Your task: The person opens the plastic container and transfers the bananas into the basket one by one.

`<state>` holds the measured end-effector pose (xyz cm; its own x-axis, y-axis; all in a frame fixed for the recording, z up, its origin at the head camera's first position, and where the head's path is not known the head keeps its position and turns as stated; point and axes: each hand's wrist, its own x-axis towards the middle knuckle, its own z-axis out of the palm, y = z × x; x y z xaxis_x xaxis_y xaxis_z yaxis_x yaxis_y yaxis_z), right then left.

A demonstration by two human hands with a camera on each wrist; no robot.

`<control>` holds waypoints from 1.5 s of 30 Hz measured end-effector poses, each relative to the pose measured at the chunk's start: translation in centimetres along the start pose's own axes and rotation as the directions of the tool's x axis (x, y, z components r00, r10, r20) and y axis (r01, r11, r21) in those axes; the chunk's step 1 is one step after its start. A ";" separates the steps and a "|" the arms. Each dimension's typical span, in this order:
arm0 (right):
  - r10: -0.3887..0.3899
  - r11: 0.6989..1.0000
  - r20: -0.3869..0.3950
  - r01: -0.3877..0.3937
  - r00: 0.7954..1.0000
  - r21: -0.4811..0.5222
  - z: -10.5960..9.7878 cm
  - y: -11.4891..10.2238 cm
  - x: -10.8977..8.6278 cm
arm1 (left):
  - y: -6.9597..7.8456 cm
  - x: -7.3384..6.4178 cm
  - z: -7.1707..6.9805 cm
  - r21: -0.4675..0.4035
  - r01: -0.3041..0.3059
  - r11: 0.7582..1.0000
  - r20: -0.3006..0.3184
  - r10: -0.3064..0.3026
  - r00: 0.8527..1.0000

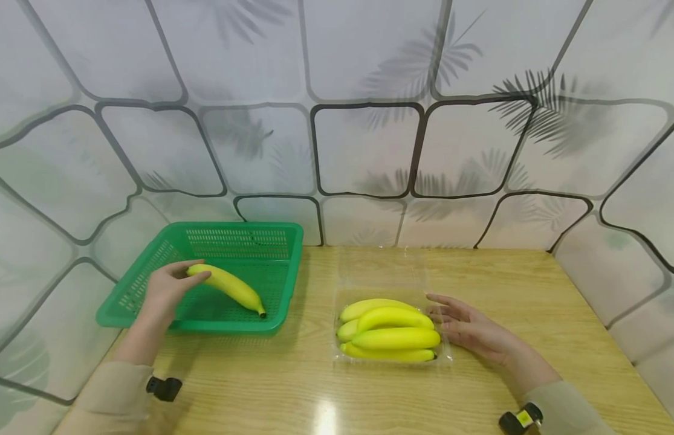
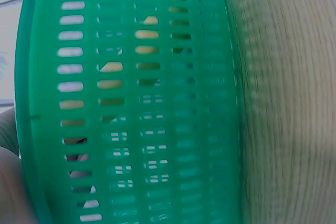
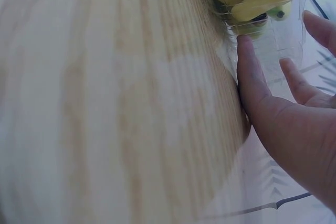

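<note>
A single yellow banana (image 1: 230,286) is pinched at one end by my left hand (image 1: 168,287), over the inside of a green plastic basket (image 1: 295,266). Its dark-tipped stem points right and down. In the left wrist view the basket's slotted wall (image 2: 131,145) hides most of the banana, with yellow showing through the slots. To the right, a clear plastic container (image 1: 380,266) with its lid folded back holds several bananas (image 1: 393,338). My right hand (image 1: 469,329) is at the container's right side, fingers extended; in the right wrist view the thumb (image 3: 249,69) reaches its edge.
Everything stands on a light wood-grain table (image 1: 271,386). Behind and at both sides rises a pale wall covering (image 1: 364,151) with dark outlines and leaf prints. The basket sits at the table's left, close to that covering.
</note>
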<state>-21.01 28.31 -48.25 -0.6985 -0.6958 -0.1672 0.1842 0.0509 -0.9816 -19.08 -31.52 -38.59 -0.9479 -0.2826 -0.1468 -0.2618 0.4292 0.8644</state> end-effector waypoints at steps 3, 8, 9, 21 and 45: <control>-0.001 1.000 0.002 0.001 1.000 0.003 0.0 0.0 0.0 | -0.4 0.1 -0.4 -0.002 -0.013 1.000 0.010 0.013 1.000; 0.003 1.000 0.003 -0.003 1.000 0.003 0.0 0.1 -0.1 | -0.7 0.3 -1.0 -0.014 -0.036 0.999 0.012 0.037 0.999; 0.005 1.000 0.003 -0.005 1.000 0.004 0.0 0.1 -0.1 | -0.7 0.3 -1.1 -0.012 -0.040 0.999 0.008 0.040 0.999; 0.013 1.000 0.001 -0.013 1.000 0.001 0.0 0.0 -0.1 | 0.5 0.3 -1.4 -0.036 -0.087 0.996 0.026 0.088 0.996; 0.019 1.000 -0.008 -0.019 1.000 -0.005 0.0 0.0 0.0 | 4.5 -0.5 1.6 -0.112 -0.230 0.967 0.143 0.244 0.959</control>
<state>-20.97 28.31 -48.28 -0.7002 -0.6892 -0.1865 0.1939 0.0678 -0.9787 -20.08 -28.07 -35.37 -0.9991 -0.0434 0.0017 -0.0151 0.3835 0.9234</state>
